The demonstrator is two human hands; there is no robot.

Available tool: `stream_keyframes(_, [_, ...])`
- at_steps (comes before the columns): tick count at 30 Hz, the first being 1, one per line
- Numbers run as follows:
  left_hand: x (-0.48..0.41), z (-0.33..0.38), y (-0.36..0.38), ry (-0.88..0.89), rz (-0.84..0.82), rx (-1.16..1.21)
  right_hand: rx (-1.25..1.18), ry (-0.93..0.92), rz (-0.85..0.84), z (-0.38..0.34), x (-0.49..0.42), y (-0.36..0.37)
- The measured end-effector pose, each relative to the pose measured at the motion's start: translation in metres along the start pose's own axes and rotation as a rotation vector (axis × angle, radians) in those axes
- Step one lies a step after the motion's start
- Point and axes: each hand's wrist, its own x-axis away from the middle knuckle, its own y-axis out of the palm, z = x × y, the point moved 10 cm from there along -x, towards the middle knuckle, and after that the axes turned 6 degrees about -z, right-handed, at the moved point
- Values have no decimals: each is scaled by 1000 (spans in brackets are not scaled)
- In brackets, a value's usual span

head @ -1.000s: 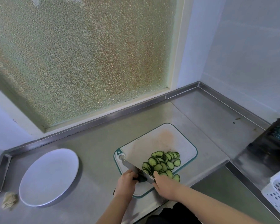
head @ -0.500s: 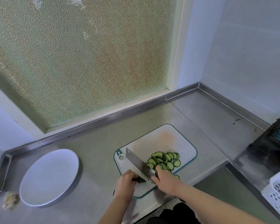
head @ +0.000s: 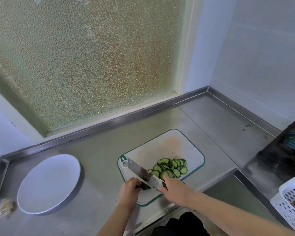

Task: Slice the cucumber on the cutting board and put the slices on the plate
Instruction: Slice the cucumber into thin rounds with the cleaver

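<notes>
Stainless steel counter (head: 99, 150) is topped by a white, teal-rimmed cutting board (head: 160, 147) where green cucumber slices (head: 170, 167) are heaped. A dark cucumber stub (head: 144, 186) is held in the curled left hand (head: 129, 190), a broad steel cleaver (head: 141, 172) gripped by the right hand (head: 175, 189) — the round white plate (head: 48, 183) lies well apart.

Soft daylight through the frosted window (head: 78, 62); wide-angle edges bend.

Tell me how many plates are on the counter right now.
1. The white plate sits on the steel counter, left of the cutting board; none looks hidden.
</notes>
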Motion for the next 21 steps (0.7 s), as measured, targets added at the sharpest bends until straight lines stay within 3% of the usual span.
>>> stream_keyframes(21, [-2,-1,3,-17,-10,-6,103,35,-92,-9,-8,12])
